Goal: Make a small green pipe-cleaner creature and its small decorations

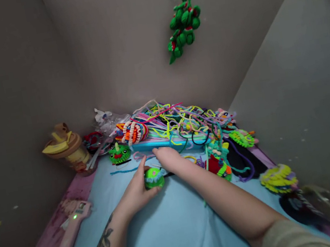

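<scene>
Seemingly it's a reaching step: the left hand [138,188] grasps the ball [154,177] over the surface [177,232], nearer its far edge, while the right hand [167,159] reaches to the box [148,147]; what those fingers hold, I can't tell. Picking there calls for care, as strands [168,125] crowd the far edge; between the forearms the near side lies open.

Left hand [137,189] in a curved grip, right hand [168,159] farther forward.
</scene>
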`<state>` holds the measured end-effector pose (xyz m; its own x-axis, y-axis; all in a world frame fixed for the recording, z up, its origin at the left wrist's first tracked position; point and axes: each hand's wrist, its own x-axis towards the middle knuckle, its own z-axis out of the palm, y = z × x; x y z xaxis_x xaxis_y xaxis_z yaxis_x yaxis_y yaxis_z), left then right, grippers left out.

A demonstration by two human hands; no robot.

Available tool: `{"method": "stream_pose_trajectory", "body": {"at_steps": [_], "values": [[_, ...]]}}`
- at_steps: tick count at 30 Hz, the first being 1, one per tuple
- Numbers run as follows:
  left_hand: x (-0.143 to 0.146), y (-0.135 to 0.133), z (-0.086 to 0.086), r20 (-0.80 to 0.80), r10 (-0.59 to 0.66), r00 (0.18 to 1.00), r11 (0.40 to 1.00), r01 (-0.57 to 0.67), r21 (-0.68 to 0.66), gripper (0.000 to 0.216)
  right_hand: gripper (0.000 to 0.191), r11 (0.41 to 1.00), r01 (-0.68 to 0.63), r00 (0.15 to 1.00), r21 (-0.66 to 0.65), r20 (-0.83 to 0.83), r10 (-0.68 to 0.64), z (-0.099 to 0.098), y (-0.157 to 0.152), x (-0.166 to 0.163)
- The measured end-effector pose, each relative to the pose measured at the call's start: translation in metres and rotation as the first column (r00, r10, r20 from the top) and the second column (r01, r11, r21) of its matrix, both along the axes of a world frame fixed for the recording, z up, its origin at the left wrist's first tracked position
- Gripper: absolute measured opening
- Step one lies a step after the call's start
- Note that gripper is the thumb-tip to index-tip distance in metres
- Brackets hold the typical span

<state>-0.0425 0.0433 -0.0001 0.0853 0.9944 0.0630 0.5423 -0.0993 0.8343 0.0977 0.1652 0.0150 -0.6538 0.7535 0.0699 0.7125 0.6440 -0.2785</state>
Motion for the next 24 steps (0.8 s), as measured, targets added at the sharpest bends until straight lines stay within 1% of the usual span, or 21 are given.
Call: {"method": "stream_pose_trajectory", "body": {"at_steps": [4,6,7,10,12,13,14,15,17,18,20,21,22,23,24], "values": [[0.0,0.002,0.002,0.122,0.054,0.991,0.998,-0.053,-0.015,0.102,0.015,1.0,0.019,1.0,0.0,0.009,-0.019,-0.011,0.003,-0.001],[0.0,0.003,0.004,0.154,0.061,0.986,0.998,-0.06,-0.015,0.093,0.011,1.0,0.025,1.0,-0.002,-0.017,-0.025,-0.014,0.003,0.002],[0.0,0.003,0.006,0.156,0.059,0.986,0.998,-0.058,-0.01,0.084,0.011,1.0,0.029,0.999,-0.003,-0.038,-0.029,-0.013,0.002,0.003],[0.004,0.001,0.014,0.147,0.027,0.989,1.0,-0.026,-0.011,0.052,0.015,0.999,0.044,0.991,0.008,-0.124,-0.043,-0.004,0.001,0.009],[0.007,0.0,0.016,0.14,-0.001,0.99,1.0,0.004,-0.022,0.046,0.014,0.998,0.057,0.971,0.034,-0.234,-0.047,0.007,-0.001,0.015],[0.009,0.0,0.015,0.127,-0.004,0.992,1.0,0.006,-0.022,0.046,0.013,0.996,0.074,0.942,0.045,-0.331,-0.055,0.013,-0.003,0.019],[0.011,0.0,0.013,0.103,0.0,0.995,1.0,0.001,-0.016,0.047,0.013,0.994,0.102,0.886,0.037,-0.458,-0.073,0.018,-0.004,0.023],[0.012,0.001,0.011,0.07,0.007,0.998,1.0,-0.006,-0.009,0.048,0.012,0.992,0.128,0.801,-0.002,-0.589,-0.105,0.023,-0.004,0.027],[0.011,0.004,0.007,0.002,0.017,1.0,1.0,-0.017,0.008,0.055,0.01,0.98,0.125,0.565,-0.153,-0.801,-0.197,0.029,-0.005,0.035],[0.01,0.005,0.007,-0.021,0.019,1.0,1.0,-0.019,0.024,0.061,0.011,0.969,0.09,0.457,-0.229,-0.855,-0.244,0.031,-0.006,0.038],[0.005,0.005,0.013,-0.014,0.034,0.999,0.995,-0.032,0.098,0.07,0.014,0.947,0.01,0.274,-0.32,-0.91,-0.31,0.034,-0.006,0.044],[0.002,0.001,0.02,0.024,0.045,0.999,0.987,-0.048,0.152,0.065,0.016,0.941,-0.014,0.199,-0.338,-0.923,-0.328,0.035,-0.006,0.046],[0.0,-0.004,0.028,0.088,0.049,0.995,0.976,-0.066,0.208,0.054,0.017,0.936,-0.028,0.141,-0.35,-0.929,-0.343,0.036,-0.006,0.048],[0.0,-0.013,0.036,0.18,0.017,0.983,0.964,-0.064,0.257,0.04,0.019,0.931,-0.04,0.097,-0.363,-0.929,-0.358,0.038,-0.006,0.05],[0.0,-0.023,0.044,0.252,-0.046,0.967,0.958,-0.029,0.285,0.035,0.02,0.924,-0.053,0.066,-0.378,-0.925,-0.374,0.039,-0.006,0.052]]}}
